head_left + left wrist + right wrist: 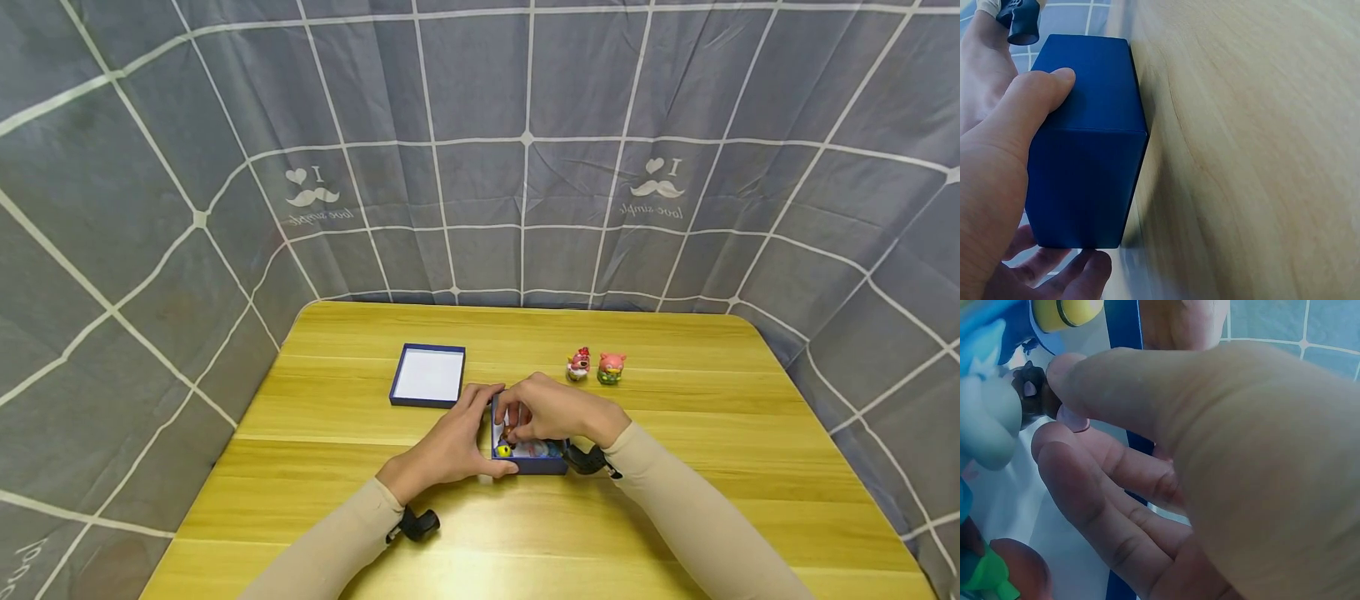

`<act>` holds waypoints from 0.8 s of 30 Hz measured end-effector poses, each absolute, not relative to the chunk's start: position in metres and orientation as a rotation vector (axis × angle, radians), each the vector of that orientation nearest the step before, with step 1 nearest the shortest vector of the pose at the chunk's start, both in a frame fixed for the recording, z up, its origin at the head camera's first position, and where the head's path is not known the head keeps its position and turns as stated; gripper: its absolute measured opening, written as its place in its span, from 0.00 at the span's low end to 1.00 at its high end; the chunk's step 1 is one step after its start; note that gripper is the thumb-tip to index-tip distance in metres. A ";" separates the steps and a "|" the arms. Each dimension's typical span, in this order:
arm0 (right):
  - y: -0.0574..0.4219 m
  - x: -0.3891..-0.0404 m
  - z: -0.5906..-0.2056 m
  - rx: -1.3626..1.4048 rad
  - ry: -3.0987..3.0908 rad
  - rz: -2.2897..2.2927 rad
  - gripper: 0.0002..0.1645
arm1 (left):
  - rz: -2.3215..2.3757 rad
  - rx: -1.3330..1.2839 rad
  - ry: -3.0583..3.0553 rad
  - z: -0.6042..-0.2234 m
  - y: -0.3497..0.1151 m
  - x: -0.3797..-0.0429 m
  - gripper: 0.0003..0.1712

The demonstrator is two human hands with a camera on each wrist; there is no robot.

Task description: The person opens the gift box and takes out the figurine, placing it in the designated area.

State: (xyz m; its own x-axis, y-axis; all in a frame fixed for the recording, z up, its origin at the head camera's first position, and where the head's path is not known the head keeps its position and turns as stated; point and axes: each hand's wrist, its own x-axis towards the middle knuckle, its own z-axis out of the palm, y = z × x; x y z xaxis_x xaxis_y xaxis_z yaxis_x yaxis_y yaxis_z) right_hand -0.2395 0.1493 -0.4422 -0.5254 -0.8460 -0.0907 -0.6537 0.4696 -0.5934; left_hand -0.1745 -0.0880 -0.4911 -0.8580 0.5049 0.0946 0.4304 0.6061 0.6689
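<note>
A dark blue open-topped box (542, 468) sits on the table with several small toy figurines inside. My left hand (448, 443) grips it from the left, thumb on its near wall and fingers round the far one, as the box (1088, 187) shows in the left wrist view. My right hand (558, 407) reaches into the box from above. Its thumb and fingertips pinch a small dark brown figurine (1032, 387), partly hidden by the thumb. Around it lie a yellow-headed figurine (503, 451), a pale blue-grey one (990, 422) and one with green (988, 569).
Left of the box, toward the back, lies a blue-rimmed lid (427, 375), white inside facing up. Behind my right hand stand a red-and-white figurine (578, 365) and a pink one with green (611, 368). A grey checked curtain (480, 192) surrounds the wooden table (750, 467).
</note>
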 end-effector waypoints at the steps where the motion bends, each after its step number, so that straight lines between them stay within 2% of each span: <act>1: 0.149 -0.239 -0.443 -1.261 2.351 -0.713 0.08 | 1.091 0.797 2.722 -0.492 -0.088 -0.174 0.72; 24: 0.152 -0.235 -0.445 -1.270 2.374 -0.731 0.08 | 1.088 0.818 2.730 -0.496 -0.089 -0.173 0.72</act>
